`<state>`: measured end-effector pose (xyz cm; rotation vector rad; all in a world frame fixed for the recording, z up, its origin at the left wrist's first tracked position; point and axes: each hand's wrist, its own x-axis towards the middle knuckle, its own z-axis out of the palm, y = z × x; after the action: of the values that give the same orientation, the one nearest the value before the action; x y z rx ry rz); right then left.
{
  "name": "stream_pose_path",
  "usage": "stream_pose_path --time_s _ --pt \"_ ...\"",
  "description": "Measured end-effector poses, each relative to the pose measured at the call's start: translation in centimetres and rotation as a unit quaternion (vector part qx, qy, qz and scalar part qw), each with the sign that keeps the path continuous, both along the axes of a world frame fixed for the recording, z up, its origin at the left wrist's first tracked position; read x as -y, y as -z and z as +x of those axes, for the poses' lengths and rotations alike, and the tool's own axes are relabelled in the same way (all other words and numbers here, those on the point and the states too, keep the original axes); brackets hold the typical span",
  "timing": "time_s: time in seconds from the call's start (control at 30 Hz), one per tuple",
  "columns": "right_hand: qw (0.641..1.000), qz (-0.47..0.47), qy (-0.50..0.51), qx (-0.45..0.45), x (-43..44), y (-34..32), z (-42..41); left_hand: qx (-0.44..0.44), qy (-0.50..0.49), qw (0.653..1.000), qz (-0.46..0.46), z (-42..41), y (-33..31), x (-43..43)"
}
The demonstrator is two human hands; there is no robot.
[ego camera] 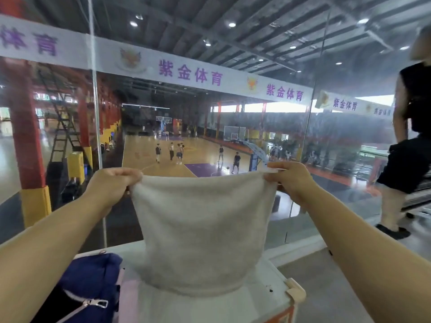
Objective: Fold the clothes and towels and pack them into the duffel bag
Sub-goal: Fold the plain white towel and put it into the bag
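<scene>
A white towel (pixel 200 231) hangs in the air in front of me, stretched by its top edge. My left hand (pixel 112 183) pinches the towel's upper left corner. My right hand (pixel 291 180) pinches the upper right corner. The towel's lower edge hangs just above or on the white table (pixel 268 292); I cannot tell if it touches. A navy duffel bag (pixel 93 283) with a white zipper lies at the lower left on the table, its zipper pull showing.
A glass wall (pixel 210 127) stands right behind the table, with a basketball court beyond it. A person in black (pixel 405 145) stands at the right. A beige corner guard (pixel 296 292) caps the table's right corner.
</scene>
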<state>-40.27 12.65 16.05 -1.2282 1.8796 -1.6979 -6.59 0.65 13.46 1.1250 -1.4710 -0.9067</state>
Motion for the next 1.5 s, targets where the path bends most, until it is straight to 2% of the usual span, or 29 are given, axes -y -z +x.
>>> stream_pose_path --time_s 0.07,0.23,0.3,0.53,0.67,0.83,1.0,1.1,1.17,1.3,1.37,1.43,1.5 --pt "0.999 -0.005 -0.005 -0.043 -1.1 -0.7 -0.1 0.021 -0.002 0.999 -0.024 0.3 -1.0 -0.4" --pt "0.975 -0.027 0.073 -0.208 -3.5 -2.2 -0.1 0.095 0.012 0.992 -0.085 0.9 -3.0 -1.9" --pt "0.968 -0.033 0.085 -0.232 -4.5 -2.6 0.1 0.117 0.009 0.986 -0.116 1.0 -3.5 -2.6" --pt "0.969 -0.067 0.046 -0.233 -8.4 -3.7 0.5 0.167 0.003 0.96 -0.223 2.1 -4.4 -4.2" --pt "0.97 -0.105 0.024 -0.218 -10.8 -4.0 0.3 0.198 0.014 0.947 -0.254 3.8 -4.9 -4.5" --pt "0.978 -0.095 0.0 -0.186 -11.7 -3.9 -0.6 0.229 0.066 0.946 -0.219 4.1 -5.7 -4.9" --pt "0.988 -0.03 0.026 -0.146 -9.0 -2.3 -1.5 0.264 0.099 0.952 -0.119 1.9 -4.6 -3.4" --pt "0.995 -0.022 0.022 -0.09 -6.4 -0.8 -2.0 0.183 0.111 0.975 -0.063 -0.1 -3.1 -1.8" --pt "0.996 -0.037 0.032 -0.078 -4.8 -0.4 -2.4 0.124 0.102 0.985 -0.06 -1.1 -2.7 -0.8" --pt "0.983 -0.109 0.07 -0.131 -3.3 -0.9 -3.1 0.019 0.052 0.988 -0.144 -2.4 -3.8 -0.2" --pt "0.975 -0.139 0.082 -0.153 -3.9 -1.2 -3.0 -0.008 0.035 0.981 -0.189 -2.2 -4.5 -1.0" --pt "0.973 -0.15 0.081 -0.158 -4.9 -0.7 -3.0 -0.018 0.053 0.979 -0.195 -1.5 -4.2 -1.7" --pt "0.979 -0.13 0.063 -0.146 -6.0 1.1 -3.3 0.02 0.072 0.98 -0.183 -0.3 -2.4 -3.1"
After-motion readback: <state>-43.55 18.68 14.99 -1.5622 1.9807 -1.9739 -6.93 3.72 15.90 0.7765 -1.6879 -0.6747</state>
